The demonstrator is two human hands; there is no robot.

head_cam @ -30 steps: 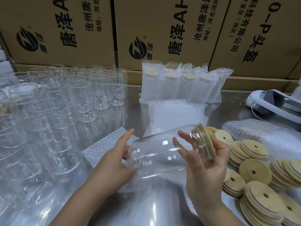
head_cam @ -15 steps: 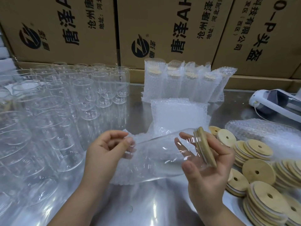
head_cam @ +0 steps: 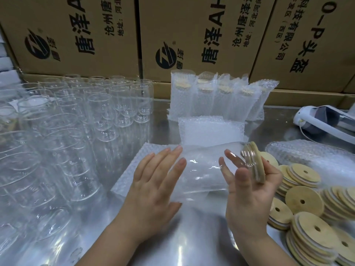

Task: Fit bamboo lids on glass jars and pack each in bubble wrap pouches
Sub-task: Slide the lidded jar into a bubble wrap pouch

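A glass jar lies on its side above the steel table, its bamboo lid fitted at the right end. A bubble wrap pouch covers most of the jar from its base. My right hand cradles the lidded end from below, fingers curled around the glass near the lid. My left hand lies flat with straight fingers against the pouch's left end.
Empty glass jars crowd the left. Packed jars in pouches stand at the back centre, flat pouches in front of them. Bamboo lids are stacked at the right near more bubble wrap. Cardboard boxes wall the back; a white device lies far right.
My left hand let go of the pouch edge it pinched and now lies flat on it. The pouch has slid further up over the jar toward the lid.
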